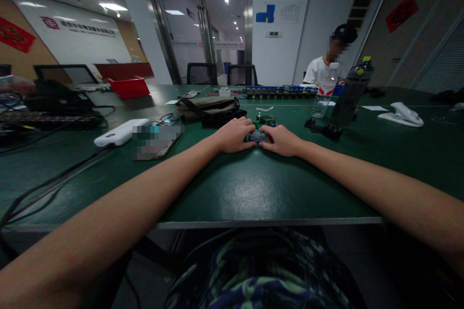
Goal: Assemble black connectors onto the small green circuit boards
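Note:
Between my two hands, low over the green tabletop (232, 198), is a small grey block-like part (257, 136) whose exact kind I cannot make out. My left hand (236, 135) is closed on its left side, thumb toward me. From the right, my right hand (282, 140) grips the same part with thumb and bent fingers. Just behind the hands lies a small green circuit board (267, 120), partly hidden by them.
Left of my hands are a bag (206, 107), a phone-like slab (159, 142) and a white device (121, 133). To the right stand a water bottle (325, 91), a dark bottle (350, 99) and a white holder (402, 115). A person (319, 70) sits across the table.

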The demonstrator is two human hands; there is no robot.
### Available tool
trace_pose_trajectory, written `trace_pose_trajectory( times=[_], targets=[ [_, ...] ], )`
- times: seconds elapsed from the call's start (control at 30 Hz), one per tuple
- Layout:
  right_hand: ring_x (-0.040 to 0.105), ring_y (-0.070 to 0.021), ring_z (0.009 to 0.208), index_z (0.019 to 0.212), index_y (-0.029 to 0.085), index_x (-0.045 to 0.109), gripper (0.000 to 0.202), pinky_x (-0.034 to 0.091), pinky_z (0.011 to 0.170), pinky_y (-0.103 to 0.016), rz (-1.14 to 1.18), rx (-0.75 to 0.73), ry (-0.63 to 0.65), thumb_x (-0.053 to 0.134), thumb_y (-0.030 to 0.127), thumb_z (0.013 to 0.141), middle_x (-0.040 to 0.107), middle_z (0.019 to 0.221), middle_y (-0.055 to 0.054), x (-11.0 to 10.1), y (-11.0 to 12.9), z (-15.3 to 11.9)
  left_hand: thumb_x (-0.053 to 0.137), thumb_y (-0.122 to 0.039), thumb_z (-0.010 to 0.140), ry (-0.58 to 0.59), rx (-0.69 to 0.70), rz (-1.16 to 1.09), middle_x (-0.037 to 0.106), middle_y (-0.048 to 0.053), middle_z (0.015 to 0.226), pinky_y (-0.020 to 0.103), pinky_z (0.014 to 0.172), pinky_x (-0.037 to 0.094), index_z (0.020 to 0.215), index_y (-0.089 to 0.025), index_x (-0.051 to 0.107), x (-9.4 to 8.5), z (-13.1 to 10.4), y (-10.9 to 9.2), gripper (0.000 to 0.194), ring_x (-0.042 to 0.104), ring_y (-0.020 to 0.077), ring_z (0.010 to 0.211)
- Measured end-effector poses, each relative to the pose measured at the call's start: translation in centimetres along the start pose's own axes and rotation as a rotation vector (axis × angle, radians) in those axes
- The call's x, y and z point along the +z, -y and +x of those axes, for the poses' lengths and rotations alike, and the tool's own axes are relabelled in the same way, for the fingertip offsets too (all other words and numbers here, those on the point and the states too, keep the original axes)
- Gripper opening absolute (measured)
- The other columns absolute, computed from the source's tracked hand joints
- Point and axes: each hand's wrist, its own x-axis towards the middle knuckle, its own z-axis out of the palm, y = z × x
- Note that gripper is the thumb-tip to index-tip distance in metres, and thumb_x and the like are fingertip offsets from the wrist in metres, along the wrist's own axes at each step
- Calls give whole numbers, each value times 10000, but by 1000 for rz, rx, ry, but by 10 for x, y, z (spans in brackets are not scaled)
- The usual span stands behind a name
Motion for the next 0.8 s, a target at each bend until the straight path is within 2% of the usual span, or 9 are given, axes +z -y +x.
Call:
trace_pose_trajectory(
  times=[0.8],
  targets=[
    [565, -142, 650, 1121, 162, 618, 284, 352, 640, -239, 7, -1, 13, 642, 271, 860, 655, 747, -7, -1, 0, 0, 551, -444, 900, 2, 1, -15, 643, 127, 1103, 374, 839, 433, 1071, -154, 617, -2, 0, -1, 344, 580, 266, 1018]
  ],
)
